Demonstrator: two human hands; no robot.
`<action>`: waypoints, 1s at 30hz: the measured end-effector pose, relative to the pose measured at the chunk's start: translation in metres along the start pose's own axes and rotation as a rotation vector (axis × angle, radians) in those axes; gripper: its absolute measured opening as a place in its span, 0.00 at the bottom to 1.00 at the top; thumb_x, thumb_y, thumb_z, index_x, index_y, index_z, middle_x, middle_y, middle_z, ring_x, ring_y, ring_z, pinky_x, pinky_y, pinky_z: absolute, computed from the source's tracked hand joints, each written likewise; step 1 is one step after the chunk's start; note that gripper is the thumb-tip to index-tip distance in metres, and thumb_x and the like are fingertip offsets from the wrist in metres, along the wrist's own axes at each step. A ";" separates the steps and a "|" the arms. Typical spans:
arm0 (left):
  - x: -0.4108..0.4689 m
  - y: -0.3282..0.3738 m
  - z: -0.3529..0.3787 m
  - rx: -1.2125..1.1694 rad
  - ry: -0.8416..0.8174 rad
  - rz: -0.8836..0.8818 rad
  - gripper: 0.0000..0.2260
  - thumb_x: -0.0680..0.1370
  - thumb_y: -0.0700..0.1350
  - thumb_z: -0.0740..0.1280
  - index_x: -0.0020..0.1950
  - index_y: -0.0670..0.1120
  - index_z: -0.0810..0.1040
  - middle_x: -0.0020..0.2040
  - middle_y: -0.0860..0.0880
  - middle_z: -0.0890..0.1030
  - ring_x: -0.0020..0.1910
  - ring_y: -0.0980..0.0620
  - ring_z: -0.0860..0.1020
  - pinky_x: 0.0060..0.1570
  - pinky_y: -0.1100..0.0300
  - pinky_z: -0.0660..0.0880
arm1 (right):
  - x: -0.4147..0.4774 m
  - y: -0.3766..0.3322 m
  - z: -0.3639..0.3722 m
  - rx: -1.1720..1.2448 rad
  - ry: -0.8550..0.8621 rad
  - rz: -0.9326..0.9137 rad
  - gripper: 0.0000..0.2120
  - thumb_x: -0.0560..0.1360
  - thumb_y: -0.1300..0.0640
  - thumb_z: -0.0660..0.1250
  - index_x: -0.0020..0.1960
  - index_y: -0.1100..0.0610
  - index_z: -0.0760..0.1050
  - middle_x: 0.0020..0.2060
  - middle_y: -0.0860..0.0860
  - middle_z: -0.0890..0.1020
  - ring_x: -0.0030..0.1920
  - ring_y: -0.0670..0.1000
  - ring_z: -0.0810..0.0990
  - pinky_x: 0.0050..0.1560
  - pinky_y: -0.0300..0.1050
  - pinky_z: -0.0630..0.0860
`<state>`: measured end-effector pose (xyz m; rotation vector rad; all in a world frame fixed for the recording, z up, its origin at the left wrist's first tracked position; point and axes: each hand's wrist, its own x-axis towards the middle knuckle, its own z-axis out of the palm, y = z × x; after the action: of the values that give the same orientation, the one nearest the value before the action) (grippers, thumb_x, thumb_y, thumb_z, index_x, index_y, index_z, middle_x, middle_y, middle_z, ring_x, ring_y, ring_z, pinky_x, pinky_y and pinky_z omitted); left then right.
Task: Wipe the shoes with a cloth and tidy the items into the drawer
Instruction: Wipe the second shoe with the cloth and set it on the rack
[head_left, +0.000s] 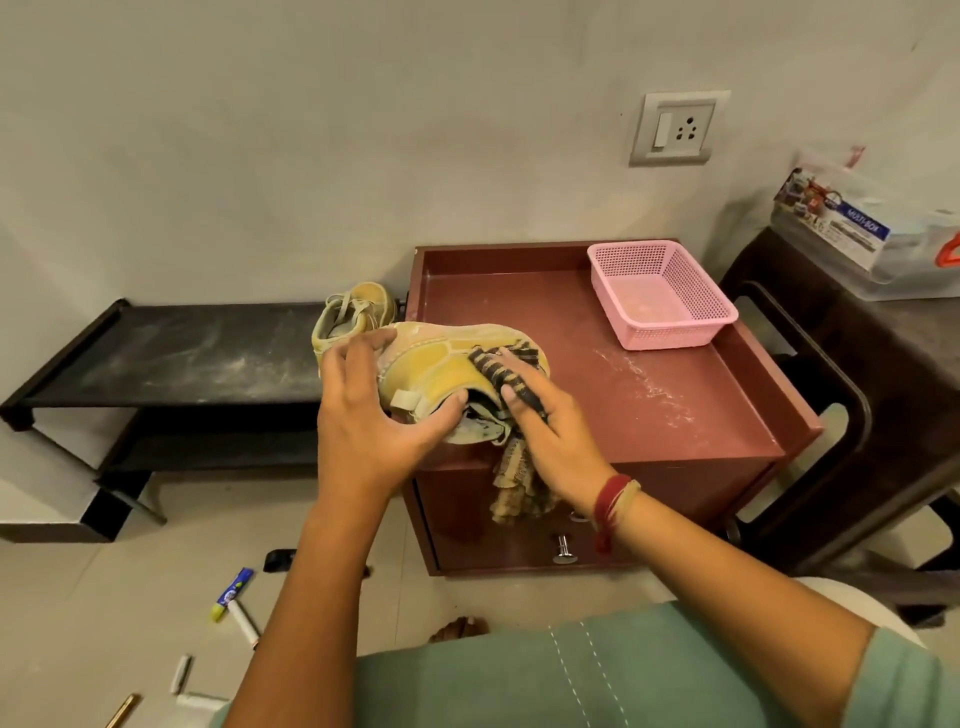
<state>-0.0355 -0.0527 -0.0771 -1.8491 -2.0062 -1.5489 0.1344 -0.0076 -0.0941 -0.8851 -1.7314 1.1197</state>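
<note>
At the front left corner of the red cabinet (649, 415), I see a yellow shoe (441, 364) gripped at its heel by my left hand (374, 415) while my right hand (545, 431) holds a striped cloth (506, 379) pressed on its side; wiping seems underway, so turning the shoe likely comes next.

2nd shoe (358, 312) half hidden behind held shoe (441, 358); box (893, 254) cut off at R edge.

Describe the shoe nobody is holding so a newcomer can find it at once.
Find the maroon drawer cabinet against the wall. At its left edge, on the right end of the dusty black rack, sits a yellow shoe. Unlike its mate, held under a striped cloth, it lies untouched.
</note>
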 end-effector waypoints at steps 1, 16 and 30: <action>0.000 0.000 0.001 -0.004 -0.005 -0.004 0.34 0.63 0.64 0.70 0.63 0.46 0.71 0.58 0.50 0.69 0.52 0.62 0.68 0.47 0.79 0.66 | -0.003 -0.002 0.002 -0.006 -0.011 -0.031 0.18 0.79 0.59 0.58 0.67 0.46 0.67 0.69 0.50 0.70 0.71 0.46 0.64 0.72 0.51 0.61; -0.002 -0.007 -0.001 0.025 -0.077 -0.101 0.39 0.61 0.68 0.70 0.66 0.50 0.69 0.59 0.53 0.66 0.56 0.58 0.69 0.50 0.69 0.67 | 0.010 0.021 0.004 -0.085 0.014 0.009 0.18 0.79 0.62 0.60 0.68 0.53 0.69 0.67 0.52 0.73 0.69 0.48 0.68 0.70 0.49 0.65; 0.002 -0.022 -0.002 0.029 -0.159 -0.287 0.39 0.62 0.61 0.76 0.69 0.52 0.68 0.64 0.48 0.68 0.57 0.56 0.67 0.53 0.61 0.66 | 0.010 0.024 0.007 -0.181 -0.038 -0.029 0.20 0.78 0.65 0.60 0.68 0.53 0.69 0.68 0.50 0.70 0.70 0.45 0.64 0.72 0.47 0.62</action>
<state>-0.0542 -0.0486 -0.0889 -1.7902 -2.4439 -1.4598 0.1267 0.0074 -0.1156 -0.9506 -1.8935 0.9781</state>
